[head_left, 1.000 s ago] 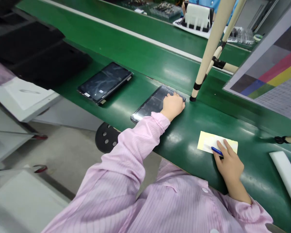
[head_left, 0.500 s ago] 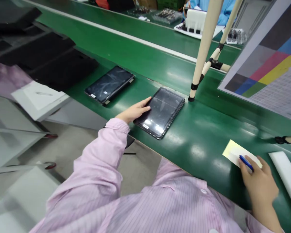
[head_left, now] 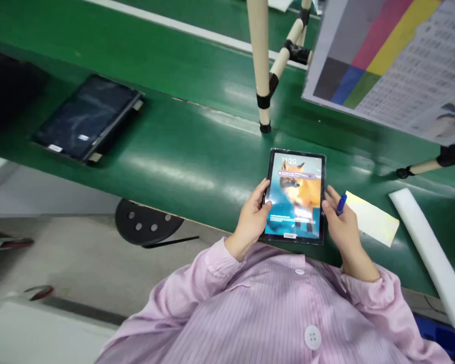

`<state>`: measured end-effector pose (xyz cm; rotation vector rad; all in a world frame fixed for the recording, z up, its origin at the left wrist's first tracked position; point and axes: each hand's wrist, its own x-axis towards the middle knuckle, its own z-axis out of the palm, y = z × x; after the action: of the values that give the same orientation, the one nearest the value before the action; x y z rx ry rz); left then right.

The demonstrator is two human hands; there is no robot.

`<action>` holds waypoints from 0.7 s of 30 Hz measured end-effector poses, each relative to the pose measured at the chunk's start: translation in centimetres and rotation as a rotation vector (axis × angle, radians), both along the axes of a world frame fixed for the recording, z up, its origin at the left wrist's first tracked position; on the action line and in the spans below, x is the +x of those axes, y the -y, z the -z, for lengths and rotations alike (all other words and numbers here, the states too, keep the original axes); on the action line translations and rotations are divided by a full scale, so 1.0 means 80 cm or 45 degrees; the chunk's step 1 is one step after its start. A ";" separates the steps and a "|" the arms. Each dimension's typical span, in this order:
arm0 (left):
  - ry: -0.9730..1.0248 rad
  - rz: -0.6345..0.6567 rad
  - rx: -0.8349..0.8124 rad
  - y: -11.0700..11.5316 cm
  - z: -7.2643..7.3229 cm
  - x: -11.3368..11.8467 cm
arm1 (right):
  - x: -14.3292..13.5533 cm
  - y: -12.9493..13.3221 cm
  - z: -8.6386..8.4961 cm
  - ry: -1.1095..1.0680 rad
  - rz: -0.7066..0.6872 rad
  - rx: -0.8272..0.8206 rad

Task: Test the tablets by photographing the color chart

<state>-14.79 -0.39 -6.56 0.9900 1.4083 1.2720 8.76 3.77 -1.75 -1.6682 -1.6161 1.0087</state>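
A tablet [head_left: 298, 197] with a lit screen, showing a fox picture and the time 11:20, is directly in front of my body at the bench edge. My left hand [head_left: 252, 217] grips its left edge, thumb on the front. At its right edge is my right hand [head_left: 341, 222], its thumb and fingertips touching the side. That hand also holds a blue pen [head_left: 341, 204], which sticks up between the fingers. A pale yellow paper slip [head_left: 375, 218] lies on the bench just right of my right hand.
Another dark-screened tablet [head_left: 87, 119] lies on the green bench [head_left: 174, 156] to the left. A long white foam strip [head_left: 428, 253] is at the right. Beige pipe legs [head_left: 260, 60] and a colour-striped sheet [head_left: 387, 60] stand behind. Below the bench edge is a black stool [head_left: 146, 222].
My left hand has brought the tablet rightward and nearer my body, and its screen is now lit. My right hand, with the pen, has moved from the paper slip to the tablet's right edge.
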 end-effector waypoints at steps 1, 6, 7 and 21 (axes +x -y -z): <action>0.047 -0.025 0.029 -0.003 0.002 0.004 | 0.005 -0.002 -0.007 0.056 -0.037 0.083; 0.134 -0.109 0.123 -0.018 0.013 -0.004 | -0.001 -0.001 -0.037 0.389 -0.709 0.502; 0.126 -0.107 0.137 -0.021 0.015 -0.008 | -0.007 -0.003 -0.038 0.456 -0.845 0.487; -0.054 -0.019 0.416 -0.127 0.041 -0.041 | 0.260 -0.025 -0.036 1.200 0.429 -0.121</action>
<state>-18.05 9.80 -9.87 1.2320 1.2641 1.5316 29.52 5.76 1.12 -2.5864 -1.7065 0.0885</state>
